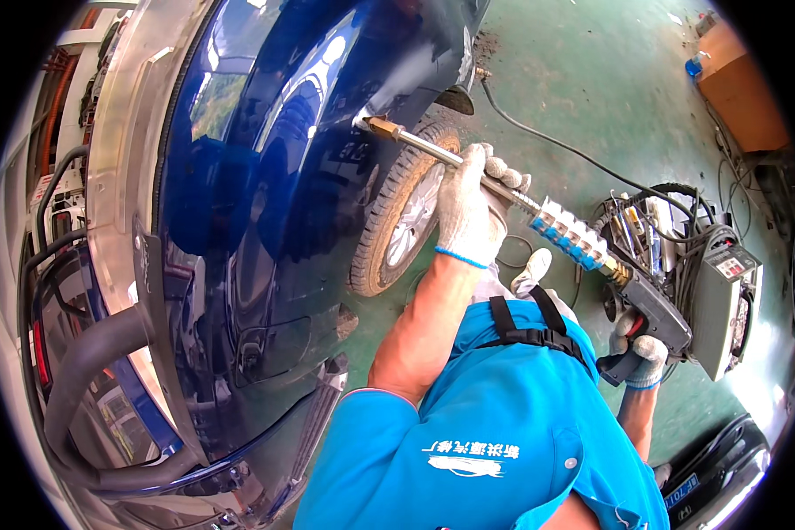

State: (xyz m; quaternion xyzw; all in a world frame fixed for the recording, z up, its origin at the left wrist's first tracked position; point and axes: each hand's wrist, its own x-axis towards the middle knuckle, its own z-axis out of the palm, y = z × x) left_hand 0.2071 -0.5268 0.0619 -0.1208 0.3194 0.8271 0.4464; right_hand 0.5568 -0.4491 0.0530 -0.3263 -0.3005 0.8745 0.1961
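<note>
My left hand (470,208), in a white knit glove with a blue cuff, is closed round the metal shaft of a slide-hammer dent puller (574,237). Its copper-coloured tip (382,126) meets a pale scuffed spot on the dark blue car body (283,132), above the rear wheel (406,212). Further along the shaft are a spring and a blue-and-silver ribbed sliding weight. At the other end, by my right hip, my gloved right hand (642,355) wraps the black pistol grip, a finger near its red trigger.
A grey wheeled machine (724,305) with coiled cables and a tool tray stands at the right. A cable (556,146) runs across the green floor to a clamp near the car. Far right is a brown box (742,88); a black bumper (720,468) lies lower right.
</note>
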